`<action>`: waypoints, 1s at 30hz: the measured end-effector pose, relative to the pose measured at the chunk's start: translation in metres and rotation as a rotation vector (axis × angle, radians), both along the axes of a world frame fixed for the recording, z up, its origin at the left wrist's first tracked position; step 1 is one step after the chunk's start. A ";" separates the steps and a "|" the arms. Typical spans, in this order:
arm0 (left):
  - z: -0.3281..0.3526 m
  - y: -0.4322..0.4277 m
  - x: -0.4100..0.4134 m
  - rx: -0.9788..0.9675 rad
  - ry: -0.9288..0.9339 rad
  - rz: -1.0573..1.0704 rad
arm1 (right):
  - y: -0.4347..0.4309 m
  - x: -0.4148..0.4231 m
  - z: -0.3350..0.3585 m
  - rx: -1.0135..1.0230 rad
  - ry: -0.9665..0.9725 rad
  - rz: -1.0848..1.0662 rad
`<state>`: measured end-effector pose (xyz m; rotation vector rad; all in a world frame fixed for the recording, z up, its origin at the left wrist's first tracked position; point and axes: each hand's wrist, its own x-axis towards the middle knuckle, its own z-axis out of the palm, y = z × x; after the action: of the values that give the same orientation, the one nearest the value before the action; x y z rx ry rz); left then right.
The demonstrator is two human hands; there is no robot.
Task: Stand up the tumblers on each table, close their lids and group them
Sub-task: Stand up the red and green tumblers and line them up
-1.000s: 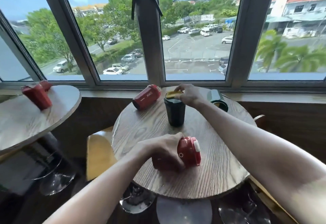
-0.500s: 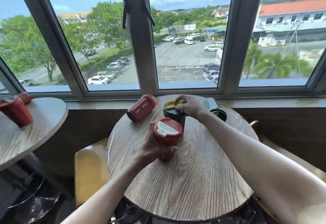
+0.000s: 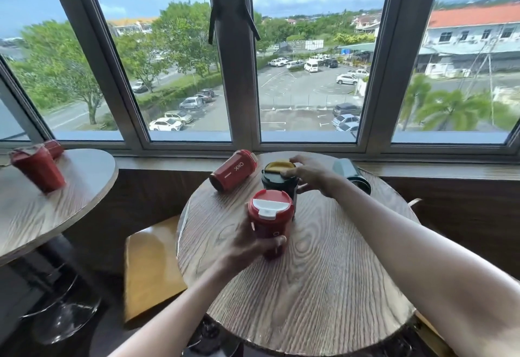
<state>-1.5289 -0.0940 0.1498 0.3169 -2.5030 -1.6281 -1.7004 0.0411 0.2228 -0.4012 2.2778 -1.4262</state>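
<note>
Four tumblers crowd the far half of our round table (image 3: pixel 323 286), leaving its near half bare to the rim. Our left hand (image 3: pixel 247 247) wraps the upright red tumbler (image 3: pixel 268 224) mid-table, touching the black tumbler (image 3: pixel 281 185) behind, whose yellow lid (image 3: pixel 277 166) our right hand (image 3: pixel 312 172) presses, fingers curled over its rim.

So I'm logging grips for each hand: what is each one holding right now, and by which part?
Left hand grips the upright red tumbler around its lower body. Right hand rests on the black tumbler at its lid rim.
</note>
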 end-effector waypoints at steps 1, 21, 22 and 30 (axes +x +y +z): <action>0.004 0.004 0.001 -0.019 0.015 0.014 | -0.001 0.000 0.000 -0.004 0.005 0.003; -0.006 0.011 -0.010 0.057 0.137 0.035 | 0.005 -0.008 -0.012 -0.039 -0.007 0.049; -0.007 0.011 -0.011 0.057 0.144 0.039 | 0.005 -0.007 -0.011 -0.040 -0.002 0.048; -0.010 0.008 -0.014 0.035 0.161 0.033 | 0.005 -0.007 -0.011 -0.050 -0.015 0.023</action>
<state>-1.5426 -0.0855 0.1396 0.2201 -2.3422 -1.6174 -1.7074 0.0456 0.2114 -0.4285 2.2224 -1.4726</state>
